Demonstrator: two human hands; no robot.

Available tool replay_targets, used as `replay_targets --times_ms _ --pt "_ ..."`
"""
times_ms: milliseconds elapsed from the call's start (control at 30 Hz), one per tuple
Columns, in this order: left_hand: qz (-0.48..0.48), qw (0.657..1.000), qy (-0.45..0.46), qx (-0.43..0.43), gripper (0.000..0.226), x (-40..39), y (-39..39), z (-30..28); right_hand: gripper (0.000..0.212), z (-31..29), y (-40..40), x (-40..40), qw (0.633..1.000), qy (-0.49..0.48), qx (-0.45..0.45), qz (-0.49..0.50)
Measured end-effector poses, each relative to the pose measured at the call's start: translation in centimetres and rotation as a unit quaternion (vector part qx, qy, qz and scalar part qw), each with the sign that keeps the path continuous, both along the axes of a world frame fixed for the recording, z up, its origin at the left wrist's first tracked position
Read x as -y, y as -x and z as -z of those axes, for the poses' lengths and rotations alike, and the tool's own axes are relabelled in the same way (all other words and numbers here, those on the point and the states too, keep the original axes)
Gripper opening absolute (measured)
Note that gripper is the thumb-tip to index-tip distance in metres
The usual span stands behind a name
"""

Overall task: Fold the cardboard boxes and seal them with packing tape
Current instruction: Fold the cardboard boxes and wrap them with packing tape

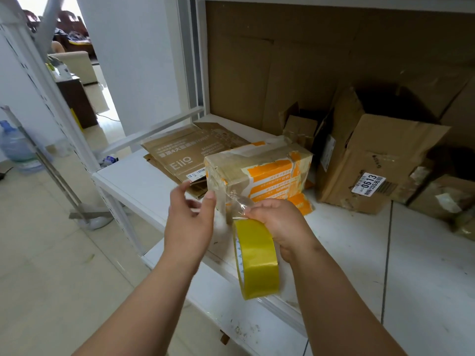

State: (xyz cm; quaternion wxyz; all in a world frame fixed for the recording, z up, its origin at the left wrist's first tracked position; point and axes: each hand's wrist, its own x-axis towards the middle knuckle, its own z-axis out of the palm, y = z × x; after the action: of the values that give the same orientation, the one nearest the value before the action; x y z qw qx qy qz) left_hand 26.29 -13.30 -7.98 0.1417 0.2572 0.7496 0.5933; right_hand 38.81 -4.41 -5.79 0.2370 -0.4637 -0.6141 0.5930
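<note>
A small closed cardboard box with orange and white tape strips sits on the white shelf. My right hand grips a roll of yellowish clear packing tape just in front of the box. A stretch of clear tape runs from the roll up to the box's near corner. My left hand is at the box's left near corner, thumb and fingers spread close to the tape strip; whether it pinches the tape I cannot tell.
Flattened cardboard boxes lie behind the small box on the left. A large open carton with a barcode label lies on its side at the right, with more cartons beyond. Tiled floor and a water bottle lie left.
</note>
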Motion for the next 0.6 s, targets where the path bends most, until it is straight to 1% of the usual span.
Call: replay_targets --times_ms 33,100,167,233,267,400,600 --pt "0.028 0.997 -0.012 -0.073 0.049 -0.4 0.6 -0.4 0.012 0.0 -0.1 0.0 1.000 0.000 -0.001 0.003" --pt "0.103 0.976 -0.001 -0.193 0.049 -2.0 1.5 -1.4 0.012 0.1 -0.2 0.1 1.000 -0.001 -0.005 0.003" --pt "0.165 0.946 0.059 -0.273 0.045 -3.4 2.1 -2.1 0.012 0.0 -0.2 0.3 1.000 -0.005 -0.006 -0.003" --pt "0.181 0.925 0.113 -0.313 0.040 -4.2 2.8 -2.1 0.010 -0.1 -0.3 0.5 1.000 -0.006 -0.006 -0.008" --pt "0.181 0.919 0.125 -0.327 0.039 -4.2 3.1 -1.9 0.009 -0.1 -0.5 0.6 1.000 -0.005 -0.011 -0.008" --pt "0.184 0.897 0.115 -0.386 0.043 -3.9 3.9 -1.0 0.009 0.3 -1.7 0.5 0.998 0.010 -0.053 0.011" --pt "0.223 0.845 0.111 -0.474 0.058 -3.3 4.9 -0.3 0.017 0.6 -2.4 0.4 0.995 0.026 -0.086 0.033"
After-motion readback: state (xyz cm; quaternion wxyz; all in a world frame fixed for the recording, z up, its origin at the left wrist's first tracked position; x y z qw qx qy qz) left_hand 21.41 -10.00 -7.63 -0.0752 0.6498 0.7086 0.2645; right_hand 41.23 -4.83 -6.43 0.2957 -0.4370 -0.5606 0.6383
